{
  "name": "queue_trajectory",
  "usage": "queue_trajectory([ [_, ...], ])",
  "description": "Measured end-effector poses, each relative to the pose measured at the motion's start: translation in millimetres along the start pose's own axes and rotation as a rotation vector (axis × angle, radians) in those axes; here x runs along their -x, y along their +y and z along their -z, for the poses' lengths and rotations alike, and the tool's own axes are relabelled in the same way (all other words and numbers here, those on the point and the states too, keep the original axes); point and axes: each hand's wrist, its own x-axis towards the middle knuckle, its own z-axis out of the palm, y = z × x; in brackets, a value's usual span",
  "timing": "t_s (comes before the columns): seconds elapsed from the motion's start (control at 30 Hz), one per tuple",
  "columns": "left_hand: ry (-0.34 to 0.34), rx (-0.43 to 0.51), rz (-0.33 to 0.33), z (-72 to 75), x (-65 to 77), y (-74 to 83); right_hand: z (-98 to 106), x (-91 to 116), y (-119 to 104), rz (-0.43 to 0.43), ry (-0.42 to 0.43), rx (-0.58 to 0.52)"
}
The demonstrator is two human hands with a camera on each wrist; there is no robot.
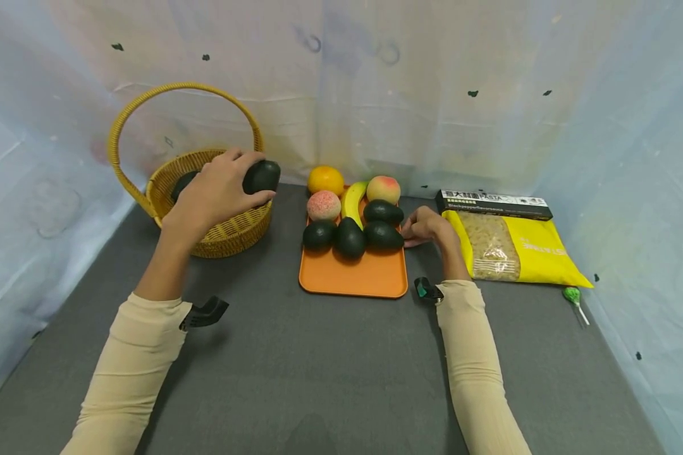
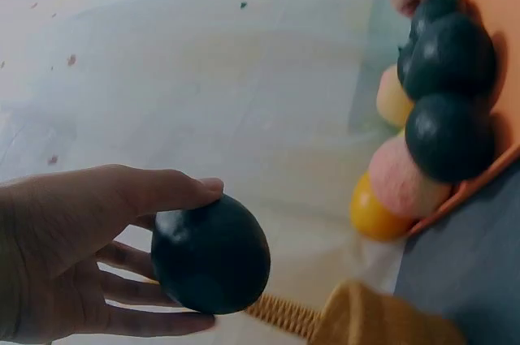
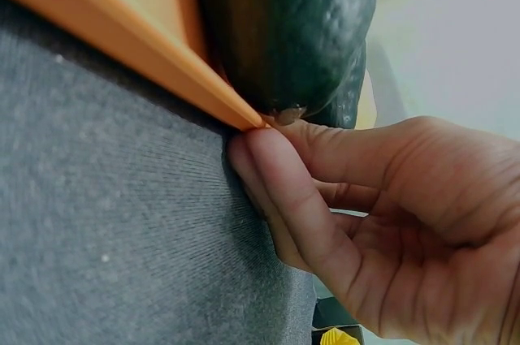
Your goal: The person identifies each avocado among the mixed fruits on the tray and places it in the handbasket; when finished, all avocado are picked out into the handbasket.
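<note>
Your left hand (image 1: 219,186) is gripping a probably firm, slippery avocado (image 1: 264,177), best cupped mid-body; your right hand (image 1: 430,226) is pinching the orange tray's (image 1: 353,277) right edge.

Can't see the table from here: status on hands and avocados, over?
Left hand holds avocado near basket. Right hand pinches tray edge. Four more avocados on tray. Upright handle possibly in the way.

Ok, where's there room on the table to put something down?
Bare table lies between the sleeves, before the orange tray, plus a narrower gap between tray and basket. The tray's near strip is free too; its far part is crowded with fruit.
</note>
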Motion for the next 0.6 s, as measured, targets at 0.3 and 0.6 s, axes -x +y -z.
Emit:
queue_trajectory([
  [0.3,-0.099,-0.033,0.056,11.0,-0.1,-38.0,-0.4,-0.7,0.9,-0.008,-0.016,-0.005],
  [0.6,-0.075,-0.05,0.142,14.2,1.5,-67.6,-0.7,1.3,0.9,0.016,0.001,-0.006],
])
